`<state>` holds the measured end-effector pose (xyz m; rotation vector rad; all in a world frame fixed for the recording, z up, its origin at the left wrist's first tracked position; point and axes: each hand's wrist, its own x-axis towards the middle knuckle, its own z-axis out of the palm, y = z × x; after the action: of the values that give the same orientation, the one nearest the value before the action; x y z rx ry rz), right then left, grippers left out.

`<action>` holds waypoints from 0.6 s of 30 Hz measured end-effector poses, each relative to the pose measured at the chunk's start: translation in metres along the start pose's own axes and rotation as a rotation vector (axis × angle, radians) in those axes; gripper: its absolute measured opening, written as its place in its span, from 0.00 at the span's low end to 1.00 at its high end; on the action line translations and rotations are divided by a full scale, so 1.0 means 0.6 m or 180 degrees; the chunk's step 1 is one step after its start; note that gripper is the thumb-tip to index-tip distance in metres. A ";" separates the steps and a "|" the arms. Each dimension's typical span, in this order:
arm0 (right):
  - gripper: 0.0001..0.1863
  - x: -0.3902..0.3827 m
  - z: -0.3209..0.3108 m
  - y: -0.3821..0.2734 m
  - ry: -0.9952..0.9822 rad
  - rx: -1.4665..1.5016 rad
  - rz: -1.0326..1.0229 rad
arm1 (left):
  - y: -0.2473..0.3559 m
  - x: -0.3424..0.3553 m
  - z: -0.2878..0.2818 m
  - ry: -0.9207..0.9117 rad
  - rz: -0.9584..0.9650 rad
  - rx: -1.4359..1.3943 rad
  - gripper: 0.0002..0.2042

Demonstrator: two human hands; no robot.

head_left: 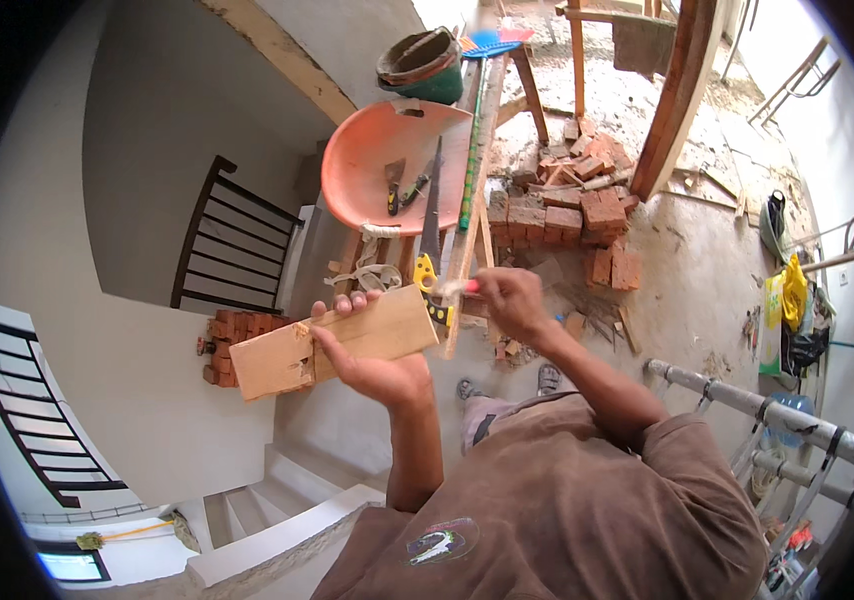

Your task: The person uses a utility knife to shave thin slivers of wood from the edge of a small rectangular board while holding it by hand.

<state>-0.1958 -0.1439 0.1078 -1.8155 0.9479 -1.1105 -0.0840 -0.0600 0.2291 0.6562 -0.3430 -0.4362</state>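
Observation:
A pale wooden board (387, 335) with a rough, chipped seam across it lies tilted in my left hand (377, 370), the thumb over its face and the fingers round the far edge. Just beyond the board's right end, my right hand (512, 302) is closed round a small tool (471, 286) with a pinkish-red handle. The tool's pale front end is blurred, so its kind is unclear. Behind the board, a handsaw (431, 235) with a yellow and black handle rests on a narrow wooden bench (460, 260), its lower part partly covered.
An orange basin (352, 150) on the bench holds a putty knife (394, 188) and another hand tool. Beyond it stands a green bucket (432, 75). Stacked bricks (547, 218) lie on the floor at right. A metal ladder (737, 400) is near my right side; stairs (257, 510) are at left.

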 end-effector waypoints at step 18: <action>0.19 0.005 -0.028 -0.037 -0.0625 0.0000 -0.0436 | -0.023 -0.002 -0.003 -0.0157 -0.0297 0.0024 0.15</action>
<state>-0.2060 -0.1413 0.1334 -1.9725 0.7175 -0.9913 -0.0881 -0.0681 0.2188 0.6713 -0.3618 -0.5409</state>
